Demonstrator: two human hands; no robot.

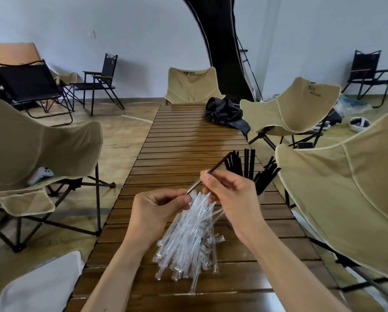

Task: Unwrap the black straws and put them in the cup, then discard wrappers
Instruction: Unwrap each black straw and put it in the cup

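Here, both hands' fingers [205,176] on straw [213,171].

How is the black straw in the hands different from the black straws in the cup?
The held straw lies slanted, pinched by the right hand; the cup straws stand upright, untouched. The held straw's lower end sits in clear wrapper; the cup straws are bare. All are thin and black.
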